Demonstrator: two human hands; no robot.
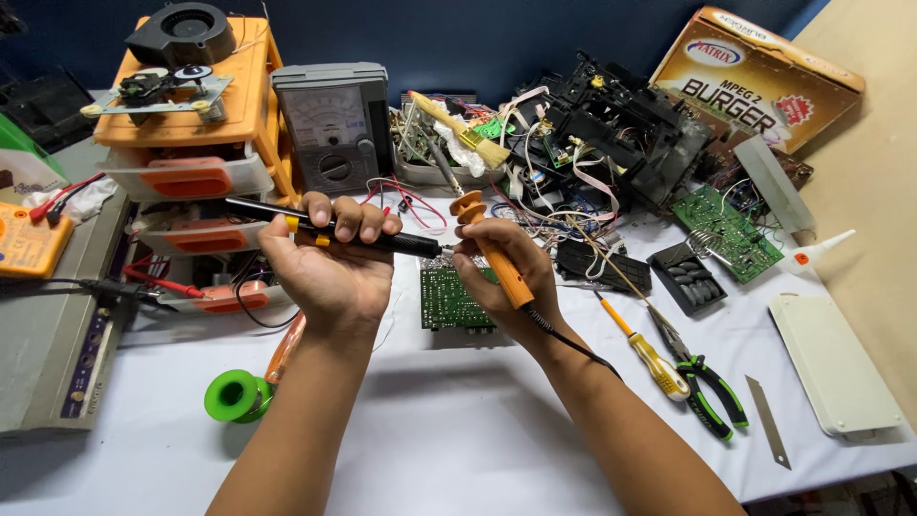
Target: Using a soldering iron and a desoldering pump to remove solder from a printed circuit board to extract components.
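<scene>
Black pump tool [325, 227] within left fingers [355, 218].

The green circuit board [457, 298] sits half hidden behind both hands — at nine o'clock, the yellow meter [27, 241] runs off the frame's edge.

A grey analog meter [332, 126] stands behind; green-handled pliers [702, 382] lie beside a yellow screwdriver [642, 350] at right.

Left hand [330, 263] and right hand [501, 277] raised, seemingly clenched.
</scene>
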